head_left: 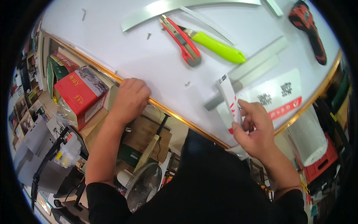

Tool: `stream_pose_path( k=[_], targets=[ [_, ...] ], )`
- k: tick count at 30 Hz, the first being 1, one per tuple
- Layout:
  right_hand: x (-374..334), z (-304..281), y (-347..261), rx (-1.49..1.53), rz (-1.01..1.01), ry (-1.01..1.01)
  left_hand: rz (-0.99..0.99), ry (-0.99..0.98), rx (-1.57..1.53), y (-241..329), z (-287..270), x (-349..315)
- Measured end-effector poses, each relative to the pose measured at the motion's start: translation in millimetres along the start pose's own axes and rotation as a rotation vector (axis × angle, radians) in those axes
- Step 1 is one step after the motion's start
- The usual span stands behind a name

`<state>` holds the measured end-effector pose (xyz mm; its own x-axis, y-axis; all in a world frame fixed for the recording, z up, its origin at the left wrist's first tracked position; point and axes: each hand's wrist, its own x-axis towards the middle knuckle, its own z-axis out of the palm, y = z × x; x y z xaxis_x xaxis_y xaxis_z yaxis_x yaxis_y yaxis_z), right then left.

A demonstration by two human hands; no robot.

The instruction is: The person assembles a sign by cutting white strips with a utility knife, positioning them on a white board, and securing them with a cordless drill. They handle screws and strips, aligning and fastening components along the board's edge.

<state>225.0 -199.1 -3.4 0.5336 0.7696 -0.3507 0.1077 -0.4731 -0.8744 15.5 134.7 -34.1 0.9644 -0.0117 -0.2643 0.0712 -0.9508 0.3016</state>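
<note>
"White tabletop (167, 78); how's my left hand (131, 98)?"
"Fingers curled together on its edge. My right hand (259, 128) has fingers clamped on the printed strip (230, 98), mostly beyond them."
"Risk?"
"Overtight pinching might crease it; careless sweeping could scatter the screw (148, 36) beyond the left fingers."

Bright pale tabletop (164, 80), soft shadows, sheen on silver strip (160, 10), bowed edges, black fisheye rim

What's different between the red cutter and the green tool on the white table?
The red cutter has a metal strip down its middle; the green tool has a plain green grip. The cutter lies steeper in the picture; the green tool slants more sideways. Both rest on the white table.
</note>
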Motion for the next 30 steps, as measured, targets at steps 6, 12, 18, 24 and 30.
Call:
stream_pose_path(
  k=[6, 12, 18, 24, 30],
  targets=[
    [-36, -46, 22, 0.162, 0.271, 0.31, -0.607, 0.594, -0.298, 71, 30, -35],
    [-57, -127, 78, 0.298, 0.285, 0.817, -1.26, 0.452, -2.017, 142, 65, -20],
    [-70, -131, 130, 0.358, 0.29, 0.919, -1.223, 0.599, -2.09, 152, 90, 12],
    [-41, -134, 163, 0.926, 0.196, 0.855, -1.39, 0.723, -2.19, 144, 103, 25],
    [-30, -130, 160, 1.029, 0.294, 0.949, -1.338, 0.736, -2.023, 142, 111, 19]
  ],
)
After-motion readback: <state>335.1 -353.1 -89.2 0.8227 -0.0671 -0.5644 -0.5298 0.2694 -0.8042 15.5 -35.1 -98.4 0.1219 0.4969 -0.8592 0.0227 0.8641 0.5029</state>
